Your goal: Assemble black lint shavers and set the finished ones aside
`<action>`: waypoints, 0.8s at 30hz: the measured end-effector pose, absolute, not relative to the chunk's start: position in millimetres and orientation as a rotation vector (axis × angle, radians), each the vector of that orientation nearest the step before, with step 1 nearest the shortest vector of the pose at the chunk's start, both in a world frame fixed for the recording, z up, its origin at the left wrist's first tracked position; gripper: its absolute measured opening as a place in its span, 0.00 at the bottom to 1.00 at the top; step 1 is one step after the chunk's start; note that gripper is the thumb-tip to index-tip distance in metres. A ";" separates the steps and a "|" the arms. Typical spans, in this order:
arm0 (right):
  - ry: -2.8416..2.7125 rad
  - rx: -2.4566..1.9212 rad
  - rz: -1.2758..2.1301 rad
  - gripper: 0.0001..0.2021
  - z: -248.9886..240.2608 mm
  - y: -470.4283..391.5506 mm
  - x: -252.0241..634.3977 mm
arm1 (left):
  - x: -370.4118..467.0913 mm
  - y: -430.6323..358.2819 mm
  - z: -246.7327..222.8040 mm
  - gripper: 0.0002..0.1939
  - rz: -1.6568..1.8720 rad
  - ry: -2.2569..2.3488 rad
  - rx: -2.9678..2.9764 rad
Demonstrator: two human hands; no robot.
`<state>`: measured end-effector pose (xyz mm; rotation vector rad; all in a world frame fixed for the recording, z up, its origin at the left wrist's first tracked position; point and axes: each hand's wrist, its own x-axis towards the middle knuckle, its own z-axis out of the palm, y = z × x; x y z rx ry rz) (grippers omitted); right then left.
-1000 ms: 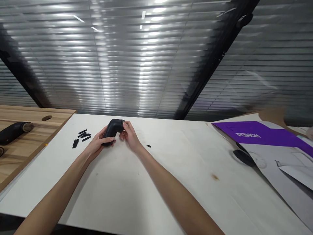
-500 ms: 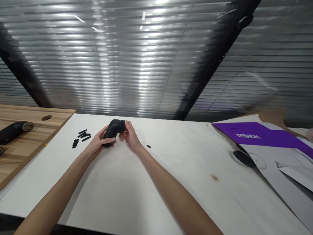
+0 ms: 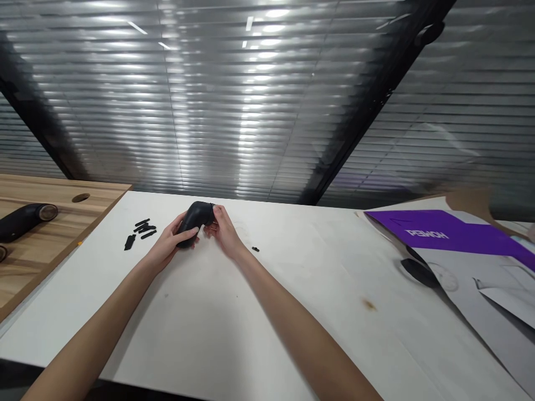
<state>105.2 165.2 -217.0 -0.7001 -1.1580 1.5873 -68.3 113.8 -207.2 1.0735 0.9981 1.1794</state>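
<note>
A black bent tube-shaped piece (image 3: 198, 213) is held just above the white table (image 3: 200, 328), or against it; I cannot tell which. My left hand (image 3: 169, 241) is closed round its lower part, with the thumb lying across the front. At the piece's right end, my right hand (image 3: 224, 228) grips the rim with its thumb and fingers. The fingers on the far side are partly hidden. Several small black strips (image 3: 144, 228) lie to the left of my left hand. A tiny black bit (image 3: 255, 249) rests to the right of my right wrist.
On the left is a wooden board (image 3: 62, 223) bearing a similar black curved piece (image 3: 25, 220). A purple and white printed sheet (image 3: 422, 225) spreads over the table's right side, with a dark object (image 3: 419, 272) at its edge. Slatted blinds (image 3: 217, 111) stand behind the table.
The bent piece has turned slightly in my hands, and its right end shows less. Both hands stay in nearly the same place. The view has shifted a little.
</note>
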 end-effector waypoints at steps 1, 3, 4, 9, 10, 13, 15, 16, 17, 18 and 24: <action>-1.169 -0.698 1.583 0.29 -217.1 164.9 105.5 | -68.6 113.7 -207.1 0.31 1.176 0.999 1.078; -1.197 -0.701 1.567 0.28 -217.3 164.2 106.3 | -69.2 113.6 -206.5 0.31 1.169 0.991 1.092; -1.213 -0.710 1.560 0.28 -217.4 163.9 106.8 | -69.4 113.6 -206.1 0.30 1.165 0.984 1.096; -1.263 -0.756 1.559 0.30 -218.0 164.5 108.5 | -69.2 113.6 -205.5 0.27 1.163 0.959 1.095; -1.261 -0.759 1.559 0.30 -218.1 164.9 108.5 | -69.1 113.8 -205.9 0.27 1.165 0.959 1.093; -1.249 -0.771 1.554 0.30 -218.2 165.6 107.9 | -69.0 114.5 -207.6 0.26 1.167 0.963 1.086; -1.247 -0.769 1.552 0.29 -218.2 165.4 107.5 | -69.4 115.0 -208.8 0.25 1.169 0.962 1.085; -1.248 -0.767 1.547 0.29 -218.4 165.2 107.3 | -69.6 115.2 -209.4 0.25 1.167 0.959 1.087; -1.249 -0.765 1.537 0.28 -218.8 165.0 107.2 | -69.8 115.3 -209.8 0.25 1.165 0.957 1.090; -1.251 -0.764 1.525 0.28 -219.4 165.0 107.2 | -70.0 115.3 -210.2 0.26 1.162 0.954 1.097; -1.264 -0.759 1.508 0.28 -223.8 167.1 107.4 | -69.5 113.3 -209.5 0.32 1.145 0.969 1.179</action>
